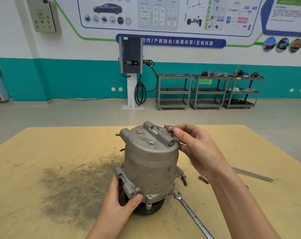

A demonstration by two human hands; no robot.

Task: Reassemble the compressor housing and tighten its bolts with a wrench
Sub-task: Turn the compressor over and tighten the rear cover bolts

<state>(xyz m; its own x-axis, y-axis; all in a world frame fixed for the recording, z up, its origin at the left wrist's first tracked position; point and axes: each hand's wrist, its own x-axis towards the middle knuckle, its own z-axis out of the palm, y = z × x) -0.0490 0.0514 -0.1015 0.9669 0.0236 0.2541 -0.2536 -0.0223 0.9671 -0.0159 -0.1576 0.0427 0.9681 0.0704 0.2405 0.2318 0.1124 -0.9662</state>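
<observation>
The grey cast compressor housing [150, 163] stands upright on its black pulley in the middle of the wooden table [43, 152]. My left hand [118, 202] grips its lower mounting ear and base at the near left. My right hand [196, 149] is at the top right edge of the housing, thumb and forefinger pinching a bolt head [170, 129] seated in the cover. A chrome combination wrench [192, 214] lies on the table to the right of the base. Two loose bolts [184, 180] [204, 179] lie beside the housing at the right.
A long thin metal rod [253, 174] lies at the table's right side. A dark oily smear [72, 183] covers the table left of the housing. Beyond the table stand a charging post [131, 66] and three grey tool carts [210, 91] against the wall.
</observation>
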